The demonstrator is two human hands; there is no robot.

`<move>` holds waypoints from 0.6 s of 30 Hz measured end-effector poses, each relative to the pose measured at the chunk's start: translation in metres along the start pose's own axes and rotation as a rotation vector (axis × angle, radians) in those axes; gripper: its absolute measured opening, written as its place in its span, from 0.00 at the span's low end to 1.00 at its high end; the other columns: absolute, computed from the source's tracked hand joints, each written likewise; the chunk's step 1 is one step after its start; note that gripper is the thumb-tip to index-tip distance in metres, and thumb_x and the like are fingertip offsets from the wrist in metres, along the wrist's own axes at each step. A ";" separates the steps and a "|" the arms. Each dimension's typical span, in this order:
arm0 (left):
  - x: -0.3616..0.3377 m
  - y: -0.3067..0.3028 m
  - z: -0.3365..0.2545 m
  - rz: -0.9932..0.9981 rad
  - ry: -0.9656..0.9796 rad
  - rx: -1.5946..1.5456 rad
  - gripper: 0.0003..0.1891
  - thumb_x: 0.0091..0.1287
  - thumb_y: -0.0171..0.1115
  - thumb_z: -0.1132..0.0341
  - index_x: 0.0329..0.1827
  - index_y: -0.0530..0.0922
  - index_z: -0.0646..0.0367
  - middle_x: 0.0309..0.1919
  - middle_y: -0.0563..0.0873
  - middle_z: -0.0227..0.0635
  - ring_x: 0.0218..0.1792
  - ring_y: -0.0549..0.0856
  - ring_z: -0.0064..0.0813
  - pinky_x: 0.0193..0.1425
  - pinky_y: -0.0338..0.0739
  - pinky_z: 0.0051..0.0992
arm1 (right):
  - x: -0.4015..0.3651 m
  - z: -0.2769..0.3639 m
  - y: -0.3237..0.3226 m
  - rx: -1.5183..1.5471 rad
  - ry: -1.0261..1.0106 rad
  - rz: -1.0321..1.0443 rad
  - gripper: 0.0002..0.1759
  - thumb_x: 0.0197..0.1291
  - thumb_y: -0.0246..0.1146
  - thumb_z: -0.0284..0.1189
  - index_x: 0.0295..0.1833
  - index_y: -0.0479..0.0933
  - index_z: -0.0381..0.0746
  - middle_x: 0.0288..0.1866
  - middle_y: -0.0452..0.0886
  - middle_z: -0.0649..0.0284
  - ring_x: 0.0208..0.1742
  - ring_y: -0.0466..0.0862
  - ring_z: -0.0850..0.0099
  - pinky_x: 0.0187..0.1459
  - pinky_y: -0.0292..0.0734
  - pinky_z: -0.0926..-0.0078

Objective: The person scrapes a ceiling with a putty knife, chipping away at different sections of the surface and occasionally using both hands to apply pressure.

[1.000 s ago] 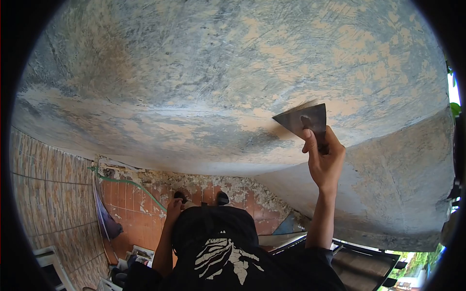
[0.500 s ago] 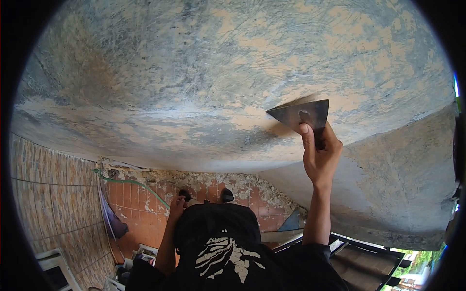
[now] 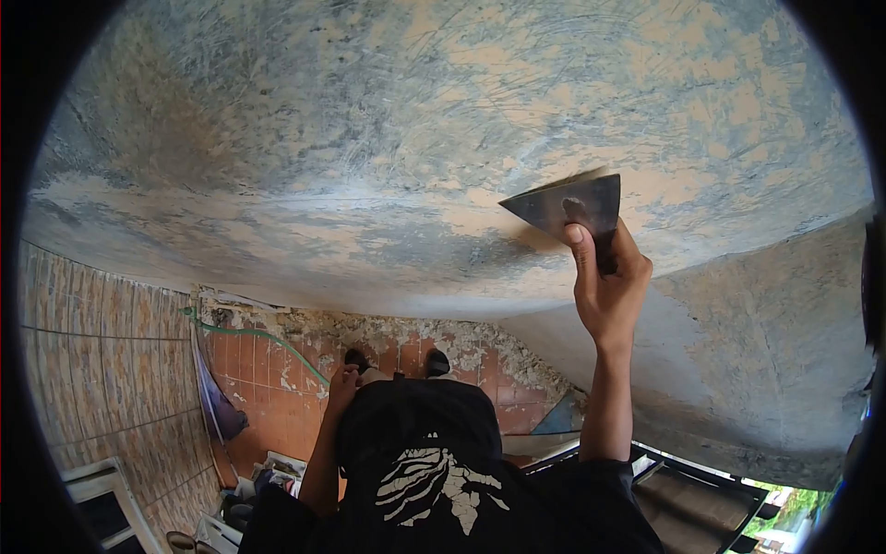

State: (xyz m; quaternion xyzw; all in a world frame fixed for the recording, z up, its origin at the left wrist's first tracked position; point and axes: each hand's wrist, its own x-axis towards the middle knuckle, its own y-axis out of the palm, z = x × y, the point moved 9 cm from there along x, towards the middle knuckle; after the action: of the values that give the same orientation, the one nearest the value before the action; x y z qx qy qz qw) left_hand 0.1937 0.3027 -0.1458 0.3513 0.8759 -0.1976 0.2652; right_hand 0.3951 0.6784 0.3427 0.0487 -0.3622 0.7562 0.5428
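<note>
My right hand [image 3: 611, 291] is closed around the handle of a scraper [image 3: 577, 208] with a wide, dark triangular blade, the thumb lying along the blade's base. The blade's broad edge is at or very close to the wall [image 3: 397, 120], a worn surface with scratched grey and bare tan patches. A shadow falls beside the blade. My left hand [image 3: 341, 383] hangs low beside my body, away from the wall, with loosely bent fingers and nothing visible in it.
Chips of debris [image 3: 461, 346] lie along the wall's foot on the red tiled floor [image 3: 263, 369]. A green hose [image 3: 277, 343] crosses there. At left are a patterned tiled wall [image 3: 111, 360] and a purple item [image 3: 221, 411]. A dark-panelled frame [image 3: 697, 503] stands lower right.
My right hand and the scraper have shifted slightly up and left along the wall. The view has tilted a little. My left hand stays by my side.
</note>
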 end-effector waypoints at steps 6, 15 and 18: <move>-0.005 -0.001 0.003 -0.015 -0.026 0.015 0.12 0.66 0.55 0.67 0.50 0.74 0.62 0.35 0.83 0.39 0.38 0.84 0.30 0.45 0.80 0.28 | -0.002 0.004 0.006 0.040 0.035 -0.025 0.09 0.60 0.65 0.29 0.36 0.78 0.33 0.16 0.72 0.68 0.21 0.62 0.88 0.21 0.57 0.86; -0.009 -0.003 0.004 -0.011 -0.007 0.070 0.13 0.67 0.55 0.66 0.51 0.73 0.62 0.36 0.83 0.41 0.37 0.84 0.29 0.43 0.80 0.28 | -0.024 -0.024 0.032 0.268 0.161 -0.086 0.08 0.63 0.62 0.28 0.40 0.78 0.33 0.21 0.73 0.75 0.23 0.63 0.89 0.23 0.56 0.88; -0.004 -0.003 0.002 -0.004 0.031 0.082 0.13 0.68 0.55 0.66 0.51 0.73 0.62 0.35 0.83 0.41 0.36 0.84 0.29 0.43 0.80 0.28 | -0.030 -0.030 0.040 0.351 0.197 -0.106 0.08 0.64 0.62 0.28 0.40 0.78 0.33 0.23 0.73 0.75 0.24 0.63 0.89 0.24 0.56 0.88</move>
State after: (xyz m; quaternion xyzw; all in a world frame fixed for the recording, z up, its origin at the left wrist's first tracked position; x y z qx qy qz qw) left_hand 0.1946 0.2977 -0.1443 0.3632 0.8717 -0.2285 0.2366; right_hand 0.3822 0.6670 0.2870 0.0875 -0.1669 0.7793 0.5977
